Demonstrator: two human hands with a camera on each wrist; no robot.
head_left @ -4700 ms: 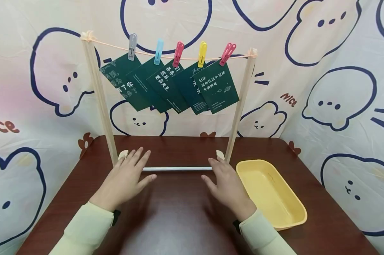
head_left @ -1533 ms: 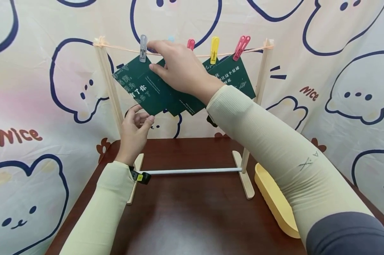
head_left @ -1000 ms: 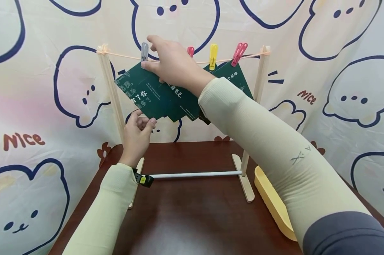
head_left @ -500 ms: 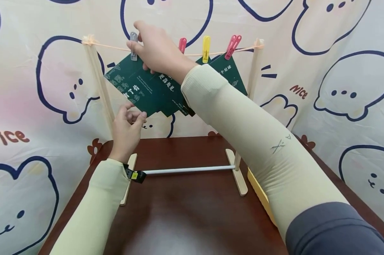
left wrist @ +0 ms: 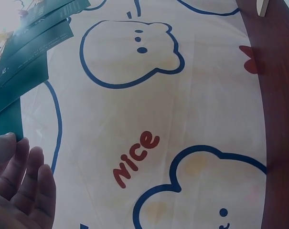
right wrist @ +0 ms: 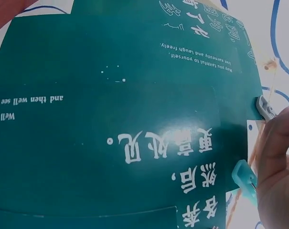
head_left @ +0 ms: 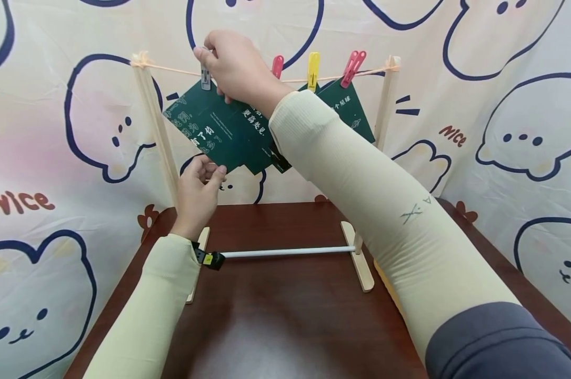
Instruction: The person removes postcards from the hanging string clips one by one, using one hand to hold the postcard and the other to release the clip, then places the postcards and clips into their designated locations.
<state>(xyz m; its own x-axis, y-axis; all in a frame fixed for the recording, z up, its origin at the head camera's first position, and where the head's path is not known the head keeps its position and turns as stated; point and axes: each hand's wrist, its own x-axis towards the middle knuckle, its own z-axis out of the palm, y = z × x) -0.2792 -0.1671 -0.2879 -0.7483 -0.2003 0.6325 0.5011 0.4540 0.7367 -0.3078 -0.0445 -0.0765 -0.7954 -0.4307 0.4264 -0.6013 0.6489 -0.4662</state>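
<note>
In the head view my left hand (head_left: 197,197) pinches the bottom corner of the leftmost green card (head_left: 197,123); the left wrist view shows the thumb on that corner (left wrist: 10,126). Up on the cord, my right hand (head_left: 242,66) pinches the top end of a grey clothespin (head_left: 205,80) that stands at the card's upper corner. The right wrist view has this clothespin (right wrist: 265,108) at the card edge under curled fingers (right wrist: 278,138). A light blue clothespin (right wrist: 244,179) hangs beside it, hidden by the hand from the head camera. More green cards overlap to the right.
Red (head_left: 277,67), yellow (head_left: 313,71) and pink (head_left: 353,68) clothespins hold cards farther right. The cord (head_left: 171,69) runs between two wooden posts (head_left: 387,100), joined low by a white rod (head_left: 285,252). A yellow tray (head_left: 389,287) is mostly behind the right arm.
Both hands have risen from the stand's base. The left took the card's bottom corner; the right moved over to the grey clothespin, and its thumb and fingers have closed on the top end.
</note>
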